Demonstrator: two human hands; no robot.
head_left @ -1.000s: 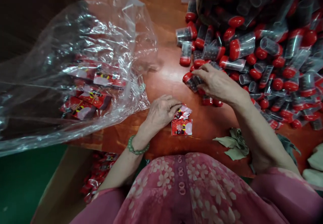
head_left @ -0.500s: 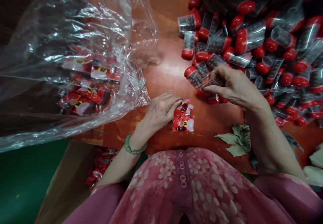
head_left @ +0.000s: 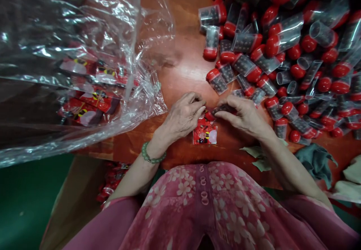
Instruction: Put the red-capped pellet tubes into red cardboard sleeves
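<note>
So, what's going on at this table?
A person is working bare-handed. The right hand holds a red-capped clear tube, its red end close to the left hand, which is at some red printed packets; whether it grips one is unclear. More tubes are heaped to the right, and a clear plastic bag lies to the left.

tubes [head_left: 244,42]: dozens | loose cards [head_left: 205,135]: perhaps 2 | clear bag [head_left: 113,15]: 1

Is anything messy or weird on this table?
A little: the dark green cloth beside the right forearm lies crumpled instead of flat. The clear tubes with red ends are jumbled in a heap, pointing every which way. I can't make out anything broken.
</note>
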